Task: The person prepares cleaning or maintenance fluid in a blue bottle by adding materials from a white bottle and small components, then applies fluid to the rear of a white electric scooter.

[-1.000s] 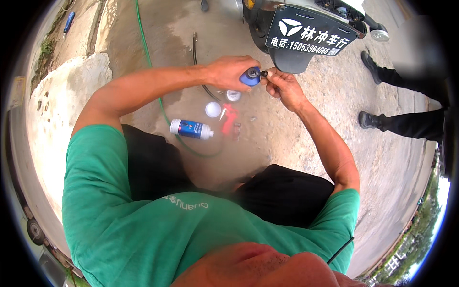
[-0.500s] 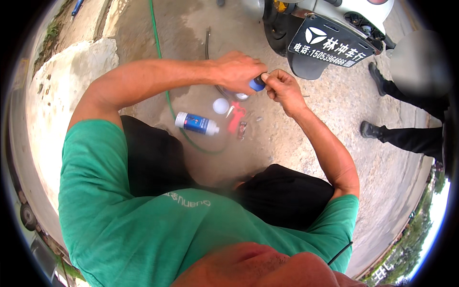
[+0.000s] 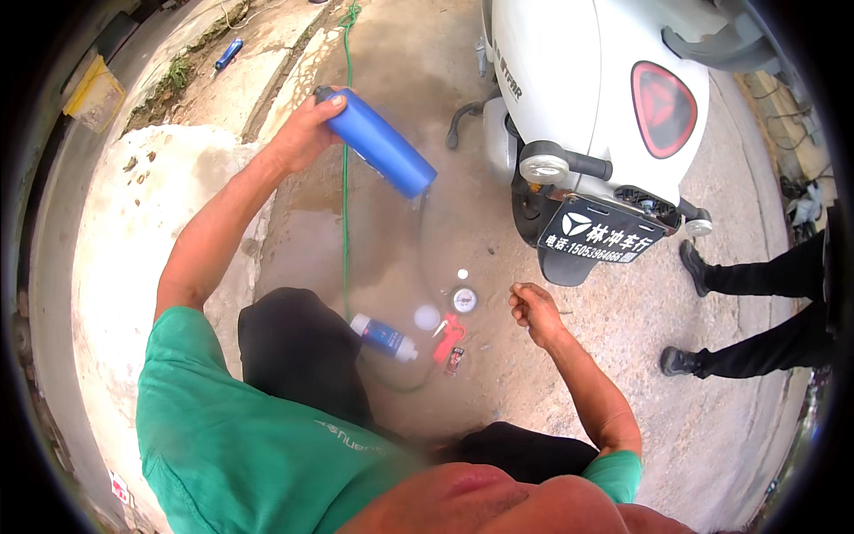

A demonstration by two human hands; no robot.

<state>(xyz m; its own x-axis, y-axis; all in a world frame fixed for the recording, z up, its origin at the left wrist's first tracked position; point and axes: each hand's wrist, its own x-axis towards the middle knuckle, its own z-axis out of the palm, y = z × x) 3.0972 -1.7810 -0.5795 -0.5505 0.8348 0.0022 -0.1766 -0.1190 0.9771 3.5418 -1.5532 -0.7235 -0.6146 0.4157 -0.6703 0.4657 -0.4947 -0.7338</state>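
My left hand (image 3: 313, 132) is wrapped round the dark-necked end of a blue cylindrical canister (image 3: 382, 142), holding it tilted with its broad base pointing down to the right. My right hand (image 3: 535, 311) is raised apart from it, fingers curled into a pinch; whatever they hold, if anything, is too small to make out. On the ground between my knees and the right hand lie a white bottle with a blue label (image 3: 385, 338), a translucent round lid (image 3: 427, 317), a round dial gauge (image 3: 463, 299), a red plastic tool (image 3: 447, 338) and a small dark packet (image 3: 455, 360).
A white scooter (image 3: 569, 80) with a black rear plate (image 3: 592, 230) stands ahead on the right. Beyond my right hand is a person's black-trousered leg (image 3: 765, 278). A green hose (image 3: 346, 205) runs along the ground, and a blue tool (image 3: 229, 54) lies far left.
My hands have come apart. The left has carried the blue canister up and to the left, while the right stays pinched. The view has shifted, showing more of the scooter.
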